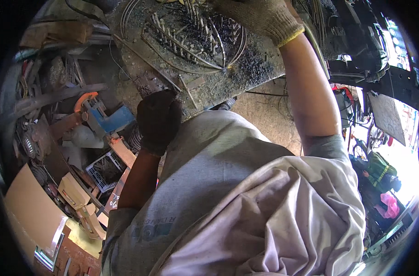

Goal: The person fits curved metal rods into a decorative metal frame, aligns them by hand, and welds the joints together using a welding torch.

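A dirty metal workbench (209,94) lies before me, covered in dark grit. On it rests a wire frame (191,55) of bent rods, with several short, pale, rough rods (170,32) standing inside it. My left hand (158,117), in a dark glove, is closed at the bench's near left edge; its fingers face away, so what they hold is hidden. A long thin rod (145,60) ends just above that glove. My right hand (260,18), in a beige knit glove with a yellow cuff, reaches over the far side of the frame. Its fingertips are cut off by the upper edge.
Left of me stand a blue and orange metal tool (108,117), a white plastic crate (103,170), cardboard boxes (76,193) and a large brown sheet (34,207). At the far right a person in a green and yellow vest (379,170) is near a pink bag (389,204).
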{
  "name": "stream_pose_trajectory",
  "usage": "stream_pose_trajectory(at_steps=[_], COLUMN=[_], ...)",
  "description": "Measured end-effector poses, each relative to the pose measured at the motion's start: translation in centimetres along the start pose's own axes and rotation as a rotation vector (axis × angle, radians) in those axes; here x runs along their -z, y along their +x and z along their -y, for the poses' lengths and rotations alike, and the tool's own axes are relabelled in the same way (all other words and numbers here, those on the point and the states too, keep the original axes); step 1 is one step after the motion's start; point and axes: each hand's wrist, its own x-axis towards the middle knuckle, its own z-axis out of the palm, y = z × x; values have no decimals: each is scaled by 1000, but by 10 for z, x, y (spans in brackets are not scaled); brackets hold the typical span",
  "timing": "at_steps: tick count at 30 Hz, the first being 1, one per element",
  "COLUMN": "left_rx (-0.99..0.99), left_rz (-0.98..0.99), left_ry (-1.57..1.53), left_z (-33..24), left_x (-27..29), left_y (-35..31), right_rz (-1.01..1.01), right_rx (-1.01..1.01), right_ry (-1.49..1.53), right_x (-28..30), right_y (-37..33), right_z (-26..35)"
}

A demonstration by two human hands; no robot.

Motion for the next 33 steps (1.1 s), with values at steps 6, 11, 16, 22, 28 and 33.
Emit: stream_pose_trajectory(at_steps=[6, 11, 16, 22, 28, 33], left_rx=[-5, -8, 3, -3, -13, -73], left_rz=[-16, -70, 2, -15, -19, -61], left_ry=[1, 61, -44, -3, -18, 1], left_z=[4, 2, 6, 3, 5, 5], left_x=[-3, -3, -3, -3, -3, -4], left_y=[-1, -3, -4, -3, -3, -1], right_rz=[33, 34, 42, 22, -6, -7], right_rx=[-12, 13, -37, -11, 34, -22], right_ry=[-45, -107, -155, -24, -51, -156], right_x=[-6, -7, -1, -5, -8, -4], right_y=[5, 8, 8, 4, 4, 8], right_z=[5, 9, -12, 3, 2, -16])
